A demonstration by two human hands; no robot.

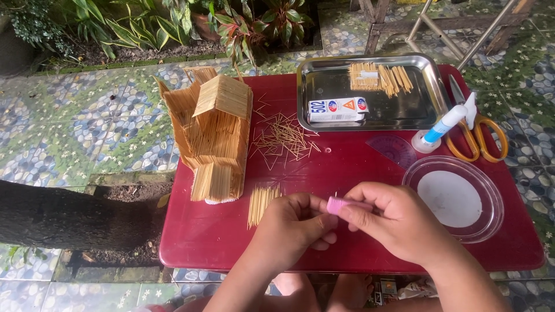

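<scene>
My left hand [292, 228] and my right hand [393, 222] meet over the front of a dark red table [196, 237]. Between their fingertips is a small pink cutter-like tool [337, 204] with a thin toothpick sticking up beside it. Which hand carries the tool's weight is unclear; both pinch it. A neat bundle of toothpicks [261, 203] lies just left of my left hand. A small house built of toothpicks [214, 136] stands at the table's left, with loose toothpicks [283, 138] scattered beside it.
A steel tray [422, 110] at the back holds a glue box [338, 108] and toothpick panels [378, 78]. A glue bottle [442, 127], orange-handled scissors [480, 136], a purple protractor [393, 149] and a clear round lid [457, 196] lie on the right. Plants and a tree trunk [58, 216] border the tiled ground.
</scene>
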